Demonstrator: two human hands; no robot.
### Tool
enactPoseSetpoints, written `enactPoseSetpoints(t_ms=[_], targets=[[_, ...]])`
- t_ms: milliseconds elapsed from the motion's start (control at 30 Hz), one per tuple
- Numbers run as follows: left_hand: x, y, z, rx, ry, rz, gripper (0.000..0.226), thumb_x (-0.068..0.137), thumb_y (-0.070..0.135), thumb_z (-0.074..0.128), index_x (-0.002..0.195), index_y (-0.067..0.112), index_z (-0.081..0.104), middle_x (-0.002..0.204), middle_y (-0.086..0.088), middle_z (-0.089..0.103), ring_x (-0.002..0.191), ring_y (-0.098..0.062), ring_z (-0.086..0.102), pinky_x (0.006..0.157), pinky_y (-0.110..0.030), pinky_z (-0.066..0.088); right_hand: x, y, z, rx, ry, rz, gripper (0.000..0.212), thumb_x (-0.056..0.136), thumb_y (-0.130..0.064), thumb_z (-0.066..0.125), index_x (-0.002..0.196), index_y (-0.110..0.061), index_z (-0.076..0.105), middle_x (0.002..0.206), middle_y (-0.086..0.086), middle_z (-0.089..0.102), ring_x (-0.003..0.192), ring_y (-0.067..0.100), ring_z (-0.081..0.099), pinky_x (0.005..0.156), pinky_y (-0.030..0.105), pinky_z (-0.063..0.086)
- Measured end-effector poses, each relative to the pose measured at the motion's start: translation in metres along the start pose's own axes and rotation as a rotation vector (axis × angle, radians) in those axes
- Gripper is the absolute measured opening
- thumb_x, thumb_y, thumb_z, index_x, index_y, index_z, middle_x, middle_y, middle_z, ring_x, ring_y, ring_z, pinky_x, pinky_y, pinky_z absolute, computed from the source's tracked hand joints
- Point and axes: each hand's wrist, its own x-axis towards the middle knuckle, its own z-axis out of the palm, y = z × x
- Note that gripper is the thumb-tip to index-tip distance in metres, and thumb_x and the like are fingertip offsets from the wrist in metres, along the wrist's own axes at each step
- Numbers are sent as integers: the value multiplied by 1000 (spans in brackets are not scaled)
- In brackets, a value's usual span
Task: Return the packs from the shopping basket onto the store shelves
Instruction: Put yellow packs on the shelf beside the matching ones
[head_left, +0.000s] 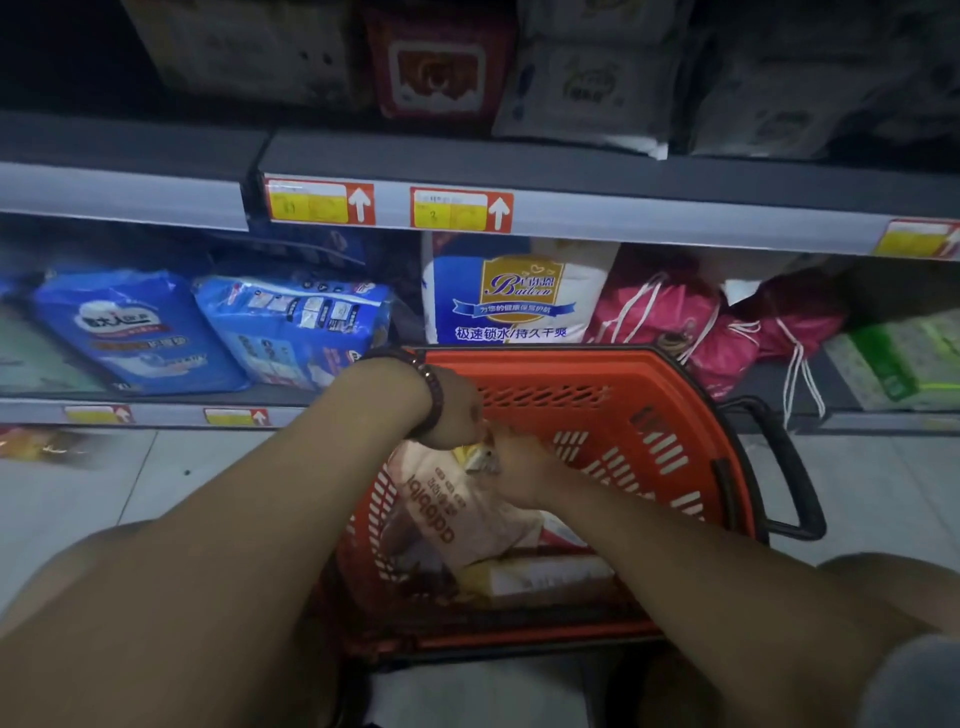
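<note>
An orange shopping basket (670, 410) stands on the floor before the shelves. Inside it lies a pale pink pack (457, 509) with brown lettering, above a flatter yellow-and-white pack (545, 577). My left hand (457, 410), with a dark bead bracelet on the wrist, and my right hand (519, 473) both reach into the basket. Each grips the top end of the pink pack, fingers curled round it. The fingertips are hidden behind the pack's crumpled top.
The bottom shelf (156, 413) holds blue packs (140, 327), a white-and-blue pack (509, 301), pink drawstring bags (670, 312) and green packs (898, 364). An upper shelf (623, 213) carries dim white and red packs. The basket's black handle (789, 467) sticks out right. Pale floor tiles lie on the left.
</note>
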Motion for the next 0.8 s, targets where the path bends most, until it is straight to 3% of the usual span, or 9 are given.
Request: enactPoseSetpoints(t_ms=[133, 233, 333, 400, 500, 567, 633, 733, 800], targets=[[4, 2, -12, -22, 26, -20, 50, 108, 47, 37, 142, 17, 58, 138, -6, 61, 125, -28, 58, 99, -33, 47, -1, -11, 0, -99, 102, -39, 75, 96, -53, 61, 159, -29, 29, 139, 19, 64, 126, 43, 62, 102, 49, 53], [12, 4, -19, -38, 63, -50, 49, 105, 49, 41, 135, 16, 61, 121, -6, 63, 108, -27, 61, 94, -34, 50, 3, -17, -8, -197, 93, -77, 58, 99, -49, 60, 153, -37, 42, 136, 16, 67, 123, 39, 65, 100, 46, 55], [18, 10, -21, -139, 112, -62, 50, 105, 50, 42, 141, 20, 57, 139, -4, 60, 122, -25, 58, 102, -37, 49, -2, -17, -14, -260, 87, -88, 56, 95, -46, 68, 148, -42, 46, 133, 12, 70, 120, 36, 68, 98, 43, 55], [17, 9, -19, -193, 127, -70, 47, 106, 47, 43, 142, 20, 57, 138, -3, 60, 122, -25, 58, 101, -36, 48, -10, -16, -22, -269, 82, -93, 49, 95, -45, 70, 139, -41, 52, 130, 7, 71, 119, 34, 69, 95, 41, 54], [5, -8, -13, -218, 85, -139, 48, 101, 50, 54, 136, 18, 59, 110, 0, 64, 92, -20, 65, 90, -38, 56, -22, -11, -44, -248, 98, -137, 32, 100, -41, 66, 132, -38, 62, 129, 5, 71, 120, 33, 68, 93, 38, 54], [-4, -19, -5, -229, 22, -198, 58, 92, 49, 69, 138, 17, 54, 109, -3, 63, 83, -21, 68, 87, -41, 62, -33, -10, -64, -142, 148, -153, 27, 104, -36, 59, 130, -36, 65, 126, 8, 72, 117, 34, 68, 90, 38, 53], [-11, -24, 2, -362, 42, -179, 71, 84, 42, 82, 144, 19, 51, 123, -6, 64, 95, -26, 73, 82, -42, 65, -47, -14, -83, 32, 240, -182, 22, 105, -37, 55, 124, -32, 65, 114, 8, 76, 106, 33, 72, 86, 40, 57], [-13, -19, 12, -632, 244, -39, 57, 71, 41, 92, 117, 30, 59, 115, 6, 68, 104, -17, 68, 83, -30, 57, -69, -23, -103, 205, 400, -274, 26, 100, -46, 55, 116, -30, 69, 97, 0, 78, 92, 25, 72, 81, 41, 57], [-14, -11, 18, -788, 386, -15, 80, 56, 57, 92, 116, 29, 48, 110, 11, 65, 105, -12, 64, 89, -31, 54, -81, -32, -111, 339, 474, -315, 26, 98, -48, 62, 112, -30, 74, 93, -7, 78, 88, 17, 72, 79, 37, 56]])
